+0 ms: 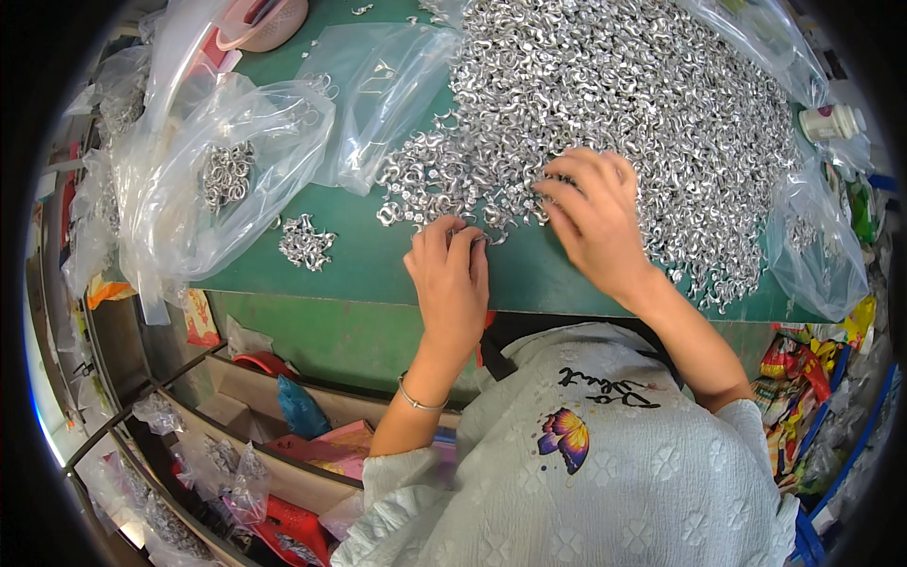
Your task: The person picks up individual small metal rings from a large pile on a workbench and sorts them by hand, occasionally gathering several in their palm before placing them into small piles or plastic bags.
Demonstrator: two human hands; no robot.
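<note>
Silver hooks (605, 104), one uncountable heap under two hands' fingers (557, 194); three bags (217, 180).

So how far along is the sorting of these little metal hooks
Early, it seems. Done: a small batch of silver metal hooks sits in the clear plastic bag, and a little cluster lies apart on the green table. In hand: the left hand and right hand pick at the pile's edge. Left: the large heap.

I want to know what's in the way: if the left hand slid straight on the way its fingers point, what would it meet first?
The left hand points up-table, fingertips already at the edge of the big heap of small silver metal hooks on the green table. It would likely push straight into that heap.
</note>
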